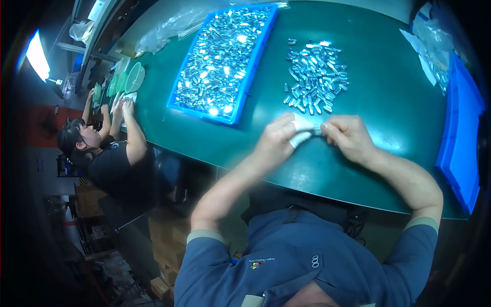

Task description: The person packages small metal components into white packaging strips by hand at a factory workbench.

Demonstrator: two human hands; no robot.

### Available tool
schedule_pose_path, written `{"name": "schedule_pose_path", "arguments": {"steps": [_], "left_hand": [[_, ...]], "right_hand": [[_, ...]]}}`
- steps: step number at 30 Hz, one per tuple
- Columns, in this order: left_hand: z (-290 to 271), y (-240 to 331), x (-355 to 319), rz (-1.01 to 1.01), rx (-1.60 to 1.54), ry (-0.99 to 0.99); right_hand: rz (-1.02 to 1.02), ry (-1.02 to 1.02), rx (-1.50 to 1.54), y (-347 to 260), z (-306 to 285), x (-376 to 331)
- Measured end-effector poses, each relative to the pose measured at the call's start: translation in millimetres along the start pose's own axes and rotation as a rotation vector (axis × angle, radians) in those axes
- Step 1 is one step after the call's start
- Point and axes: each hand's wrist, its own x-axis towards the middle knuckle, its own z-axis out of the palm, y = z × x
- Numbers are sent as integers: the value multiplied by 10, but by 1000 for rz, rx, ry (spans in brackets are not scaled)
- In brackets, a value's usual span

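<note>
Both of my hands meet over the green tabletop (383, 46), near its front edge. White coverings wrap some fingers of my left hand (280, 134), which pinches one end of a small shiny metal piece (316, 131). At its other end, the fingertips of my right hand (350, 137) close on the same piece. Just beyond them spreads a loose pile of small silvery metal parts (318, 77). To the left of the pile lies a blue tray (238, 110) filled with many similar metal parts (217, 61).
An empty-looking blue tray (463, 138) leans at the right edge. Clear plastic bags (434, 46) lie at the far right, more plastic (169, 25) at the back left. A co-worker (102, 148) sits at the left near green bowls (134, 77). Cardboard boxes (166, 240) stand below the table.
</note>
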Motion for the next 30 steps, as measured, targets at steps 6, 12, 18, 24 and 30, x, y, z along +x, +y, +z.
{"name": "schedule_pose_path", "arguments": {"steps": [6,12,18,24,30], "left_hand": [[13,43,45,-12,-20,17],[-370,88,226,47,174,13],[-1505,-758,572,-61,627,262],[-1157,-560,793,53,596,59],[-477,-384,544,-122,443,-229]], "right_hand": [[107,-8,81,-76,10,-3],[120,118,277,-48,-17,-50],[145,127,293,-47,12,-3],[182,132,284,-21,-48,10],[195,84,279,-46,-72,42]]}}
